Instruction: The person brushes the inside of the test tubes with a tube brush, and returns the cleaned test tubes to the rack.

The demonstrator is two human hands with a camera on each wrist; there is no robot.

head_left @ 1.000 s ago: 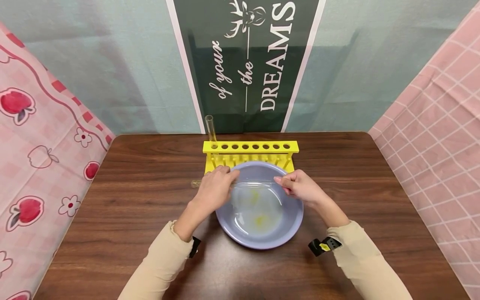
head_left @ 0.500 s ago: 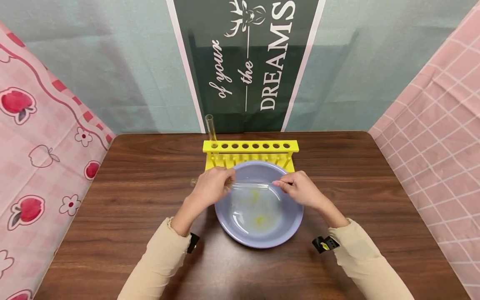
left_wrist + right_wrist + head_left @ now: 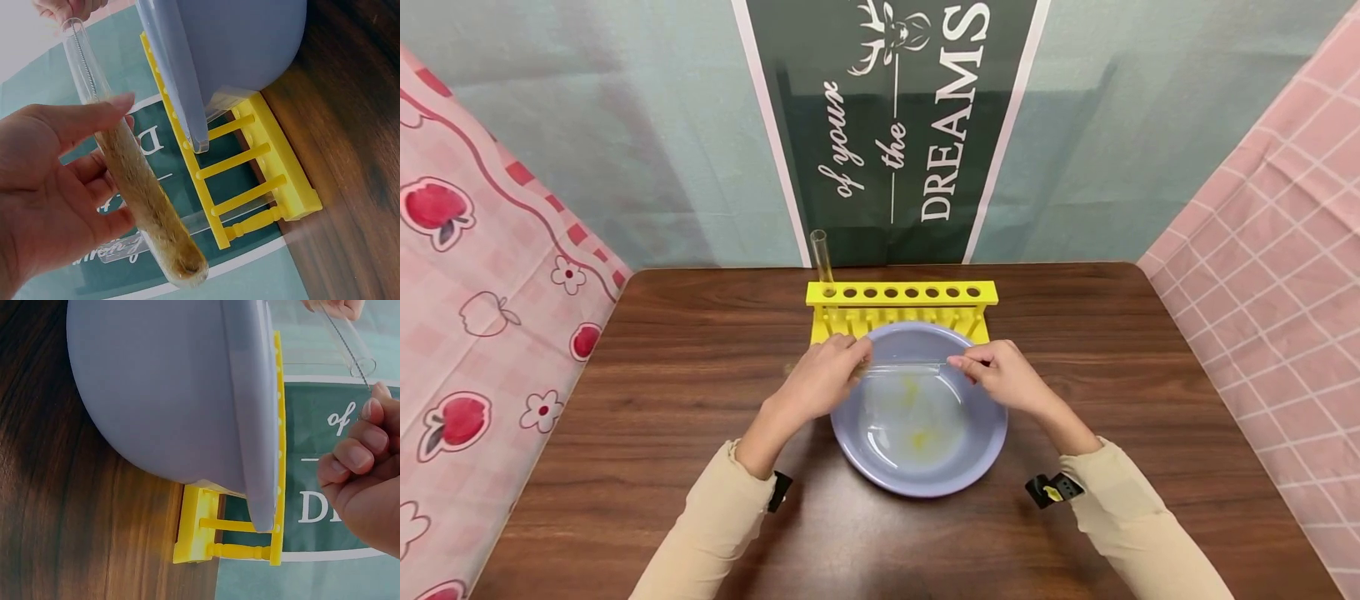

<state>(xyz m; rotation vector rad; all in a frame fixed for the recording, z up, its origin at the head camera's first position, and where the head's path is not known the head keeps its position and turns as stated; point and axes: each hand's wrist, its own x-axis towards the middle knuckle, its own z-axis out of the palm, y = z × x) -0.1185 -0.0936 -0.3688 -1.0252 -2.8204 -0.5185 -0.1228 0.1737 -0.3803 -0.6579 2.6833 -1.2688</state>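
Observation:
A clear test tube (image 3: 80,62) lies sideways over the purple basin (image 3: 917,490), and my left hand (image 3: 823,377) grips it round its closed half. Inside it sits a test tube brush (image 3: 144,181), its brown bristles filling the closed end. The brush's twisted wire handle (image 3: 345,345) comes out at the open mouth, where my right hand (image 3: 1003,377) pinches it between thumb and forefinger. In the head view my left hand covers most of the bristles. The basin has cloudy water with yellowish patches in it.
Right behind the basin stands a yellow test tube rack (image 3: 901,293) with a row of holes. Another test tube (image 3: 822,254) stands upright in its leftmost hole. Brown wooden tabletop (image 3: 700,358) surrounds them, with cloth hangings behind and at both sides.
My right hand has shifted slightly left, then back right, with the brush handle. My left hand has turned a little and still holds the tube over the basin.

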